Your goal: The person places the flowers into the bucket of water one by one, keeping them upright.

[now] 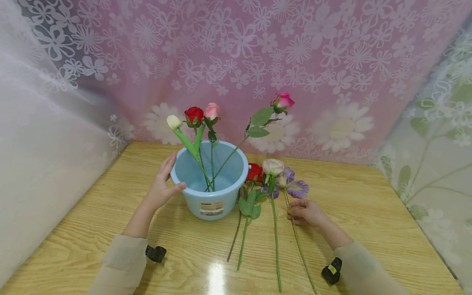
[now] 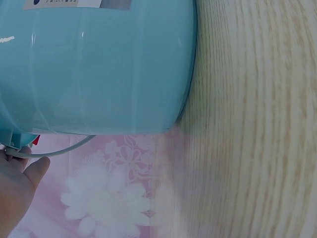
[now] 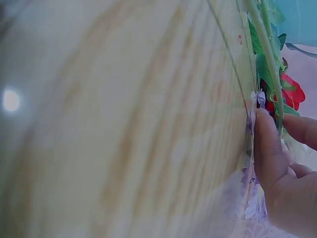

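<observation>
A light blue bucket (image 1: 211, 205) stands on the table, holding a white tulip (image 1: 174, 122), a red rose (image 1: 194, 115), a light pink rose (image 1: 212, 110) and a bright pink rose (image 1: 284, 100). My left hand (image 1: 161, 189) rests against the bucket's left rim, thumb and fingers spread and fairly straight. To the right of the bucket, my right hand (image 1: 309, 212) pinches the thin stem of a purple iris-like flower (image 1: 298, 189) just below its bloom. In the right wrist view a stem (image 3: 270, 54) passes between thumb and fingers.
Beside the bucket lie a red flower (image 1: 254, 172) and a cream rose (image 1: 273, 167), stems toward the front. Part of another purple bloom shows between them. A pink floral curtain (image 1: 236, 53) hangs behind the wooden table (image 1: 354, 192). Black wrist cameras sit by both sleeves.
</observation>
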